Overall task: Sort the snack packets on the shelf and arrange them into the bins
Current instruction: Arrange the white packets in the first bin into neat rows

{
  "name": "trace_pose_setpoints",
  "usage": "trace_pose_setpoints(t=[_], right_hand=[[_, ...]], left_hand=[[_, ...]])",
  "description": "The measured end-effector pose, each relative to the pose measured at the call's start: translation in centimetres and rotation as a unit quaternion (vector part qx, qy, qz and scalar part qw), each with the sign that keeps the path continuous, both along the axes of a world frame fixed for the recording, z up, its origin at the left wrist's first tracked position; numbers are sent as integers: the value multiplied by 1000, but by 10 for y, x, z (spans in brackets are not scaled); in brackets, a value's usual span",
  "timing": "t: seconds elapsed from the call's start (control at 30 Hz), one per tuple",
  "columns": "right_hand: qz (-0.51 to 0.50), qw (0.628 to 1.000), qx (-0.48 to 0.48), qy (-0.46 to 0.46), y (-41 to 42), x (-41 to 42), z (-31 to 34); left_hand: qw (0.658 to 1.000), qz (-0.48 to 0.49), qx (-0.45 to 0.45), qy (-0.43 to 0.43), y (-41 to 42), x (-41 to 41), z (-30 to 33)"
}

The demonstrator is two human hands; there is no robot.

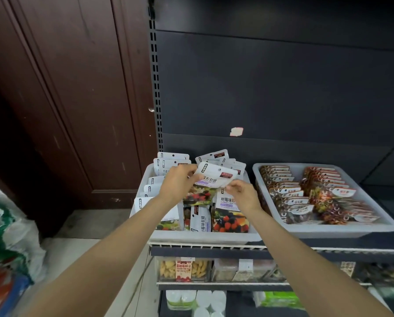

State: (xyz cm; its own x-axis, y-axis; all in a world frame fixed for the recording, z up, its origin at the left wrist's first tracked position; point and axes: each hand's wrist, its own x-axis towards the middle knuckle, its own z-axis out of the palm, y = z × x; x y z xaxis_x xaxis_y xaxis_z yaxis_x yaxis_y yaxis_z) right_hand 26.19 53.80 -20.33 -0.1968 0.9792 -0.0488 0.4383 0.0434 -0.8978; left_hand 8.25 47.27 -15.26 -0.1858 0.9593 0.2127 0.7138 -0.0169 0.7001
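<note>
Both forearms reach to where the left hand (177,183) and right hand (241,191) pinch one berry snack packet (210,181) above the left bin (205,236); ideally, slot it upright among matching packets.

Dim, soft overall light; wide-angle bending, blurred edges.

Two white bins (328,232) of snack packets (214,177); two hands (177,184).

Dark shelf backboard (282,88), brown wooden door (65,99)
</note>
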Motion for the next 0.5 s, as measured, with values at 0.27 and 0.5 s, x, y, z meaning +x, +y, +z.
trace_pose_setpoints(t=[0.27,0.5], right_hand=[[171,963,-29,-204,0,12,-20],[89,990,-70,81,-3,35,2]], left_hand=[[976,-10,-9,-217,2,-10,-1],[947,1,-95,-308,14,11,-28]])
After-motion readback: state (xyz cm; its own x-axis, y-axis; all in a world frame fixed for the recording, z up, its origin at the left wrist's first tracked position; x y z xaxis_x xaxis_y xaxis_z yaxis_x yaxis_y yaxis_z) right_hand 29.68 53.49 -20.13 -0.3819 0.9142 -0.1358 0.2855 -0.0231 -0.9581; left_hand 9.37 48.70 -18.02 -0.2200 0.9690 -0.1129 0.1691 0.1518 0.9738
